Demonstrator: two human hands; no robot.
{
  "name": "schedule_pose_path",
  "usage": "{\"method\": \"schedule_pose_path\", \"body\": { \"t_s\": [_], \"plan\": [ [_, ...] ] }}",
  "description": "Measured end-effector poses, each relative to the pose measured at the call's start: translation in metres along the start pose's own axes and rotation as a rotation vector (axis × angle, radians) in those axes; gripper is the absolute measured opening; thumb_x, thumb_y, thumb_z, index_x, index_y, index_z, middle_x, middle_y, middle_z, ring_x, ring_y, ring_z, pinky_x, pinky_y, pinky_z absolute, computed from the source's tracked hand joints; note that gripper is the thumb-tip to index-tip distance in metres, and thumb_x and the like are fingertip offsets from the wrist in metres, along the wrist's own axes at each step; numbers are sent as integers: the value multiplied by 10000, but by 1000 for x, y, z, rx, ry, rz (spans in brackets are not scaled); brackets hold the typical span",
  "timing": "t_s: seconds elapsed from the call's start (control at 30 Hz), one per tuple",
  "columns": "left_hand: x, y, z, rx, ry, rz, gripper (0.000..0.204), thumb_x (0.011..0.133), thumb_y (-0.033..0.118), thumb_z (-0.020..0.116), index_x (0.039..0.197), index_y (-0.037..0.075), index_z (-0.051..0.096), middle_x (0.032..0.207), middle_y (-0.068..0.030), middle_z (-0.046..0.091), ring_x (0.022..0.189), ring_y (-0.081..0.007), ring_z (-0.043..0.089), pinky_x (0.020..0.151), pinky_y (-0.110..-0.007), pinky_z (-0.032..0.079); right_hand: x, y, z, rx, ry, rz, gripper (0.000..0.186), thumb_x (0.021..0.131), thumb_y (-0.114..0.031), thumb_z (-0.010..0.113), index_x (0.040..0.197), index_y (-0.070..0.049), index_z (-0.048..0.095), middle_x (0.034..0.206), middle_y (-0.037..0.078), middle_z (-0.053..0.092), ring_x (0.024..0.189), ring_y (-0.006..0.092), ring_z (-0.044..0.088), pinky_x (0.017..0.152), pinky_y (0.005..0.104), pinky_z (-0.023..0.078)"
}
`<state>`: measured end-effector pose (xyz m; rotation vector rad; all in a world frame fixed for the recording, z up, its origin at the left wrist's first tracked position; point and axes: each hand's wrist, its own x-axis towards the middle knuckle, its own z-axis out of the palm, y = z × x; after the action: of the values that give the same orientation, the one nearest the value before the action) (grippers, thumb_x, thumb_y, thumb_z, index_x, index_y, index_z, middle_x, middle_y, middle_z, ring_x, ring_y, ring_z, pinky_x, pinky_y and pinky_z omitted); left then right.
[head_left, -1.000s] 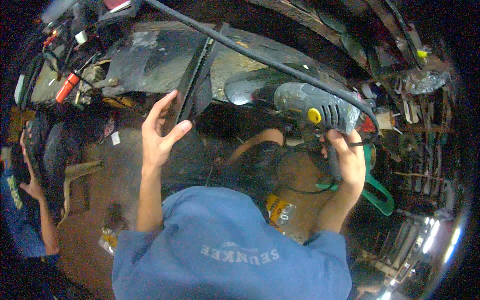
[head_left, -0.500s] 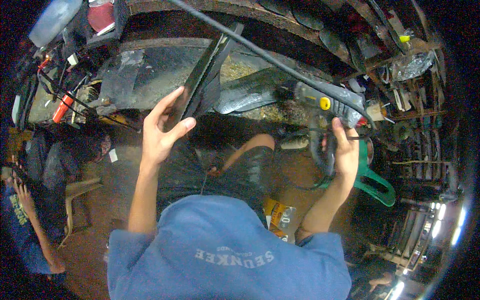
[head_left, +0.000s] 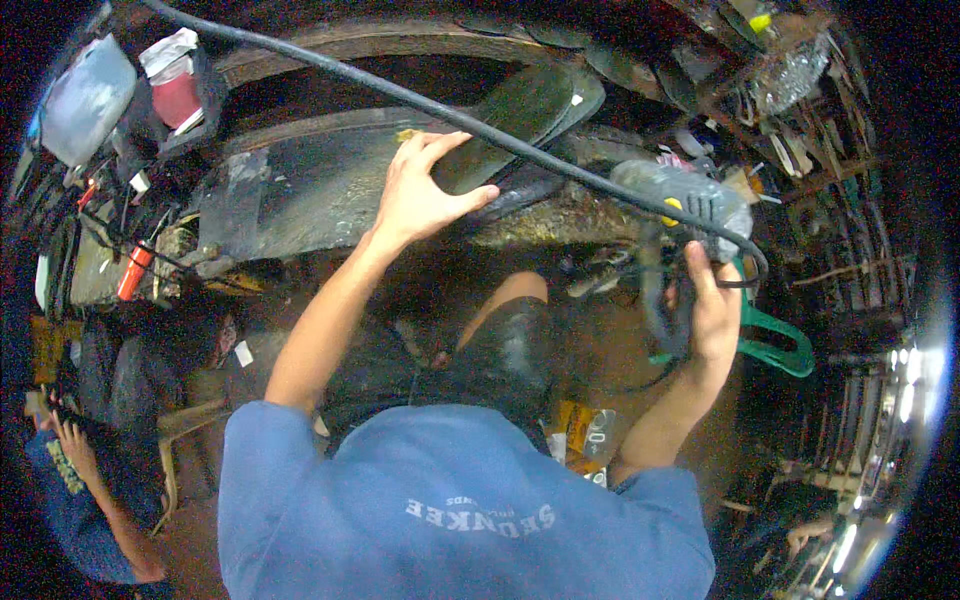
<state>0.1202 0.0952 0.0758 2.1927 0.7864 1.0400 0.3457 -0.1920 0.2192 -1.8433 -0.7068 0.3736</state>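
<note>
My left hand [head_left: 415, 195] grips the near end of a long dark flat piece [head_left: 545, 105] between its widely spread thumb and fingers. The piece has a rounded far end with a small white spot; its exact kind I cannot make out. In my right hand [head_left: 712, 310] is a grey power tool [head_left: 690, 190] with vent slots and a yellow button, its body lying sideways above the hand. From the tool's rear a thick dark cable [head_left: 400, 92] loops round and runs up across the view, passing in front of the dark piece.
A worn, dusty bench [head_left: 300, 175] spans the far side. An orange-handled tool [head_left: 135, 270] lies at its left, near a cloudy plastic container [head_left: 90, 100]. A green plastic seat or frame [head_left: 785, 345] stands at right. Another person [head_left: 85, 490] sits at lower left.
My left hand has moved right and away from me, and the dark piece has turned from edge-on to showing its broad face. The power tool has shifted slightly right.
</note>
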Motion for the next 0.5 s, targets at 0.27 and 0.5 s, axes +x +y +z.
{"method": "schedule_pose_path", "body": {
  "t_s": [0.27,0.5],
  "plan": [
    [45,-27,34,313,-585,-68,1101,590,568,962,1519,144,550,1424,-298,608,1355,-435,572,1192,-484,442,-11,-13,-44,-80,137,-76,216,1051,-299,700,1034,-85,678,808,7,646,665,95,586,584,260,442],
    [69,-23,7,96,-352,-66,915,667,560,858,1426,104,626,1377,-244,678,1306,-410,625,1123,-492,496,-3,-8,-37,24,46,18,269,1065,-324,659,1020,-58,669,793,43,659,622,134,600,568,279,465]
  ]
}}
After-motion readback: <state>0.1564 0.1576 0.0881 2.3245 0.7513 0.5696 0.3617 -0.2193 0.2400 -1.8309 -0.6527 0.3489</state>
